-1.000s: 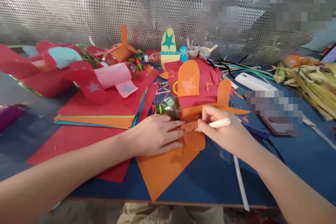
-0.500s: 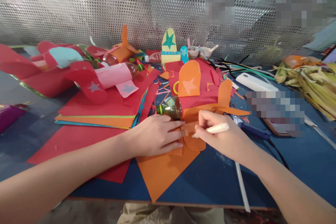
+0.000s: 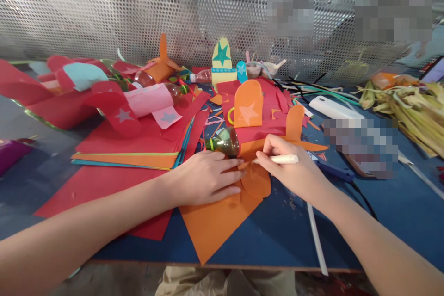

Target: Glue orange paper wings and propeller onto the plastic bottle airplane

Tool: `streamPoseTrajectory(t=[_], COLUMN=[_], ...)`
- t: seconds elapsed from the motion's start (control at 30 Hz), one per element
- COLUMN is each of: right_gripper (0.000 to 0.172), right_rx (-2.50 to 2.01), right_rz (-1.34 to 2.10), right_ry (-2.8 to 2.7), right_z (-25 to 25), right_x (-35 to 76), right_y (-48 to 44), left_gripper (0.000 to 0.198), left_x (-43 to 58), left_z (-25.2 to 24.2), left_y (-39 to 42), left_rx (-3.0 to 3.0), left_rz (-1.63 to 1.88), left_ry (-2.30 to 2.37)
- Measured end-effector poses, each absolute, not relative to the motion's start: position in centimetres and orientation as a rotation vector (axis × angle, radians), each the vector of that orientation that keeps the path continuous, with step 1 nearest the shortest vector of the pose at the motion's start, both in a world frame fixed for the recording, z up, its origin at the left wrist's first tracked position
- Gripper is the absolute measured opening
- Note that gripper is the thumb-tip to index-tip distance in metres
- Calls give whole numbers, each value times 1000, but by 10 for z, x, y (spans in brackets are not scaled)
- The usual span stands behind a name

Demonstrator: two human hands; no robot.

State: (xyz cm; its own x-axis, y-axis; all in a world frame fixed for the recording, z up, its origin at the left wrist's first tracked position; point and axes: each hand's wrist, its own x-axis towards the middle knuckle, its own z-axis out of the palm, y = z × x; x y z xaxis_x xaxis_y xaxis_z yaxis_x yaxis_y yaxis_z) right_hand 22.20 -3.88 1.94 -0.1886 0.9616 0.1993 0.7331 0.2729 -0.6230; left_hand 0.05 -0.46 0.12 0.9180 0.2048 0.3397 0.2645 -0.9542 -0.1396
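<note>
My left hand lies flat, fingers stretched, pressing down an orange paper sheet on the blue table. Just beyond its fingertips lies a small plastic bottle wrapped in orange paper with orange fins, shaped like a plane. My right hand is closed on a white pen-like tool, its tip on a rounded orange paper piece right beside my left fingertips.
A stack of red, orange and blue paper sheets lies to the left. Other bottle planes stand behind it. A white case, dark cables and dried husks sit right. A perforated metal screen closes the back.
My right hand has shifted slightly up and left with the white tool, its tip now closer to my left fingertips. My left hand has stayed put.
</note>
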Motion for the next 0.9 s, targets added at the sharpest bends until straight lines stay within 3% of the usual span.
streamPoseTrajectory(t=[0.9], right_gripper=[27], right_rx=[-1575], right_rz=[420], right_ry=[-2006], right_z=[26], right_x=[224], right_y=[-39], left_gripper=[38], left_x=[0], left_z=[1], left_y=[-4], left_rx=[-2898], left_rz=[-467], left_ry=[-362])
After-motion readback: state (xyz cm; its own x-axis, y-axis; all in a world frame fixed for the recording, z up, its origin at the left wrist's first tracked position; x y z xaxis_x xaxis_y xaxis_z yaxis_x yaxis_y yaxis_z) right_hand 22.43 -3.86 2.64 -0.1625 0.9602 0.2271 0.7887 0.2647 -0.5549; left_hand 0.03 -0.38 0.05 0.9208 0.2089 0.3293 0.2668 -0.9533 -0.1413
